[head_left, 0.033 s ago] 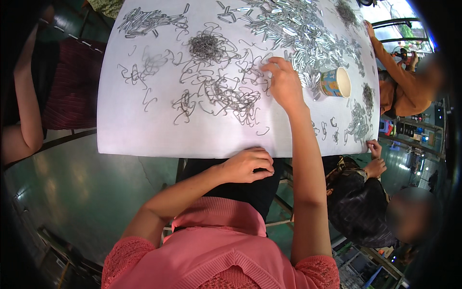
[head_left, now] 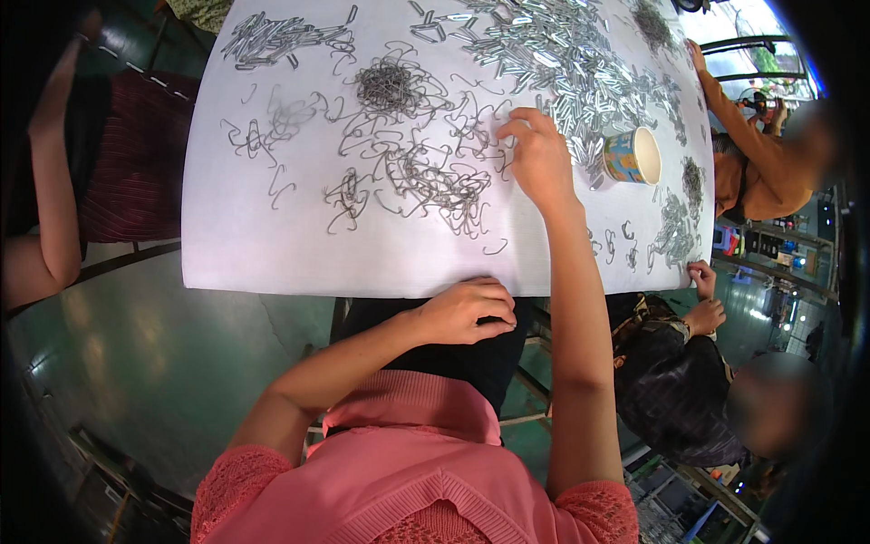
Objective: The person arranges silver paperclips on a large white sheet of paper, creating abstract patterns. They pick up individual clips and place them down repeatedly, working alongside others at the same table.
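My right hand (head_left: 540,156) is over the white table (head_left: 263,245), its fingers bent and slightly apart, with nothing visible in them. Its fingertips are beside the right edge of a loose spread of thin bent wire hooks (head_left: 426,181); whether they touch any is unclear. A denser tangle of hooks (head_left: 388,86) lies farther left. Just past the hand's right side begins a large heap of shiny, narrow metal pieces (head_left: 571,77). My left hand (head_left: 469,311) rests at the table's near edge, loosely curled, with a gap between thumb and fingers and nothing held.
A patterned paper cup (head_left: 625,156) lies tipped with its mouth to the right. More metal pieces (head_left: 276,41) lie at the far left. Smaller hook piles (head_left: 672,231) are along the right side. Other people sit at the left and right; one person's hand (head_left: 705,315) is near the right corner.
Almost nothing differs. My right fingertips have shifted very slightly right; my left hand stays where it was.
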`<control>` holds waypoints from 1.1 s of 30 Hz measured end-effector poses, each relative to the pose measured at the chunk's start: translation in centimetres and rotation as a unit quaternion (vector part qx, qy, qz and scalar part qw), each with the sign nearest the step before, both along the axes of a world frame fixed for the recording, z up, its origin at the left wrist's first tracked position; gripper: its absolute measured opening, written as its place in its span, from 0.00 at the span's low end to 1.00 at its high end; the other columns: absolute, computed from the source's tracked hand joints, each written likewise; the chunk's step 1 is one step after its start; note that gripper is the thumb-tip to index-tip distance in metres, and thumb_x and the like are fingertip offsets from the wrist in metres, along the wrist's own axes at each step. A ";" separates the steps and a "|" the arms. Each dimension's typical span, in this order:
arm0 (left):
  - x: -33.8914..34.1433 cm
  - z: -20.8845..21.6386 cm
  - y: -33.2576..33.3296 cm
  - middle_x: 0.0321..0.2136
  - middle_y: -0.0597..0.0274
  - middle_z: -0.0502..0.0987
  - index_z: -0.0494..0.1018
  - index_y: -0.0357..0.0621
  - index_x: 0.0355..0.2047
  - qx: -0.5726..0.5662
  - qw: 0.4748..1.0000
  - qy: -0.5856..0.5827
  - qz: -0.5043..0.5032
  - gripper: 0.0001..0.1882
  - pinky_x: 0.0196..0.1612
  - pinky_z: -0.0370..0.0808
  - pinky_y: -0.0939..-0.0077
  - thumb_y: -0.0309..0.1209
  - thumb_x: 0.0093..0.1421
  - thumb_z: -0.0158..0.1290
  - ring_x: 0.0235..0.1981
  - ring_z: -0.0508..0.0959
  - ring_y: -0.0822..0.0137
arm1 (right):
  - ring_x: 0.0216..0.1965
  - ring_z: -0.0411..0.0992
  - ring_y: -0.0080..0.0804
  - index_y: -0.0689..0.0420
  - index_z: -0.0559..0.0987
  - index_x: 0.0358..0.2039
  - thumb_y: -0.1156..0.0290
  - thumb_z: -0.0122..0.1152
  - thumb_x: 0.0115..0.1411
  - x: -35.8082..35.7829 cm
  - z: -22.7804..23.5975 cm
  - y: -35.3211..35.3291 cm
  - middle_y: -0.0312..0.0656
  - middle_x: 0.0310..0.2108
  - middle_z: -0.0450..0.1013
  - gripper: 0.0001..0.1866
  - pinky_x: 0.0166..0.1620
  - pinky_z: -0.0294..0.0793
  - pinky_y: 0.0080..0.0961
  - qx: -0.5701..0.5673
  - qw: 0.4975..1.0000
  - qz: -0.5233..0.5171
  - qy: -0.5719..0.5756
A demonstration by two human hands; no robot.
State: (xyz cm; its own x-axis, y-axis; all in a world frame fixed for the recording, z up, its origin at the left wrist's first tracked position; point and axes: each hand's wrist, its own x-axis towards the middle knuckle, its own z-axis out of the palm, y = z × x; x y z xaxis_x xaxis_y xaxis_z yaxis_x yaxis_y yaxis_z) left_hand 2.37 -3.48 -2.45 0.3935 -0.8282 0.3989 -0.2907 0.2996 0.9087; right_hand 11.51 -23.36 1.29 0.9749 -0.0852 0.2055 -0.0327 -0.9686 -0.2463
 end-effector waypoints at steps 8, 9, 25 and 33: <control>0.0 -0.2 0.0 0.32 0.65 0.76 0.78 0.44 0.29 -0.010 1.000 0.003 -0.004 0.05 0.42 0.73 0.70 0.27 0.51 0.62 0.35 0.76 0.63 | 0.39 0.72 0.41 0.53 0.80 0.40 0.85 0.54 0.48 0.6 0.4 2.0 0.40 0.39 0.71 0.19 0.41 0.72 0.36 0.073 0.997 0.006 -0.019; 0.0 -0.3 0.0 0.32 0.65 0.76 0.78 0.44 0.29 -0.011 1.000 0.003 -0.005 0.05 0.42 0.73 0.70 0.27 0.51 0.61 0.35 0.76 0.62 | 0.36 0.72 0.41 0.54 0.79 0.41 0.85 0.53 0.49 0.8 0.1 2.5 0.41 0.38 0.71 0.19 0.39 0.73 0.35 0.067 0.997 0.009 -0.031; -0.2 -0.5 0.1 0.32 0.63 0.75 0.76 0.44 0.28 -0.012 1.000 0.014 0.004 0.05 0.43 0.72 0.67 0.28 0.52 0.59 0.37 0.75 0.60 | 0.36 0.75 0.37 0.56 0.78 0.40 0.71 0.64 0.53 11.5 0.8 8.6 0.40 0.36 0.75 0.13 0.42 0.75 0.30 0.151 0.980 0.131 0.019; -0.1 -0.6 0.2 0.30 0.64 0.74 0.76 0.46 0.29 -0.024 0.999 0.023 -0.014 0.04 0.43 0.73 0.68 0.27 0.52 0.59 0.36 0.75 0.62 | 0.26 0.72 0.21 0.62 0.78 0.34 0.77 0.57 0.54 7.1 4.1 4.1 0.37 0.26 0.76 0.07 0.33 0.73 0.19 0.458 0.886 0.025 0.071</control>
State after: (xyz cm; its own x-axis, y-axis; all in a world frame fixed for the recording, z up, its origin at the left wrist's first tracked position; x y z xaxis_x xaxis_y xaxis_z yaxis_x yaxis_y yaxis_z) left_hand 2.25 -3.32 -3.10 0.3895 -0.8198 0.4198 -0.2399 0.3498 0.9056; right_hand 18.60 -19.24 5.36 0.9926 -0.1097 -0.0526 -0.0895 -0.3651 -0.9267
